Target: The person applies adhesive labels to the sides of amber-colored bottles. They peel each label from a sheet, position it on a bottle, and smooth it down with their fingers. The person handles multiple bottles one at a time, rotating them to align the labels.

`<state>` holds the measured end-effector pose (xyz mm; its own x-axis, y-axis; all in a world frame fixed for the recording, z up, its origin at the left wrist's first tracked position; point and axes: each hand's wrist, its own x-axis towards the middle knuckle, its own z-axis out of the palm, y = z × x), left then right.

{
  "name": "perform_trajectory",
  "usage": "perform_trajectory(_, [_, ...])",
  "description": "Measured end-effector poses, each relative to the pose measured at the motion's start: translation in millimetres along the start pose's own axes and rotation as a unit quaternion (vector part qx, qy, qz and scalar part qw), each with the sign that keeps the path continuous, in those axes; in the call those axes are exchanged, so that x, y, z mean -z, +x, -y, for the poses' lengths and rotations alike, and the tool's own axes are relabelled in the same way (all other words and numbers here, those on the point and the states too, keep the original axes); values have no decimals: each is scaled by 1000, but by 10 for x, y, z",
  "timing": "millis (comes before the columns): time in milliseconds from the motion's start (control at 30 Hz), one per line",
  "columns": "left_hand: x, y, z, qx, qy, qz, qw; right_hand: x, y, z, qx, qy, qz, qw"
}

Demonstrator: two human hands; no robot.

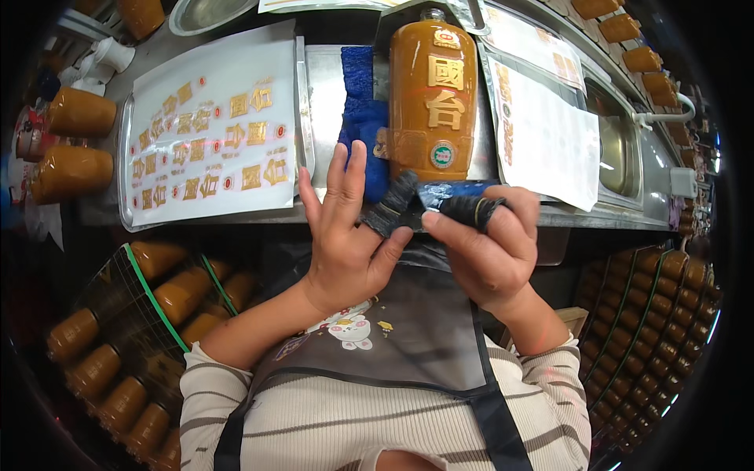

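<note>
My left hand (343, 255) is open with its fingers spread, and a black wrap covers its index finger. Close beside it, my right hand (503, 259) pinches a small, shiny blue flat piece (455, 189), blurred, whose kind I cannot make out. The right index finger also wears a black wrap. Just beyond both hands lies a brown glass bottle (433, 86), neck pointing away, with raised gold characters and a round green emblem. A transparent film seems to lie across its lower part. Blue cloth (357, 86) runs along the bottle's left side.
At left, a tray (301, 118) carries a white sheet (259, 63) of gold decals. More decal sheets (550, 149) lie at right beside a sink (616, 149). Brown bottles (82, 112) stand at far left; racked bottles (177, 294) fill both sides below the counter. A metal bowl (206, 20) sits at the back.
</note>
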<state>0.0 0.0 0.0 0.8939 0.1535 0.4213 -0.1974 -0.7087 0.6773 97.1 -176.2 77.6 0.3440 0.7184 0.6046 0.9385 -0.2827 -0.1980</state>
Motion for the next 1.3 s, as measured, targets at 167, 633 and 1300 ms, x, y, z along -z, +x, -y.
perform_trajectory(167, [97, 14, 5, 12, 20, 41, 999, -24, -50, 111, -262, 104, -73, 957])
perform_trajectory(633, [-29, 356, 76, 180, -277, 12, 944, -188, -289, -125, -579, 539, -142, 595])
perform_trajectory(1300, [88, 403, 100, 196, -361, -16, 912, -45, 127, 33, -527, 452, -146, 705])
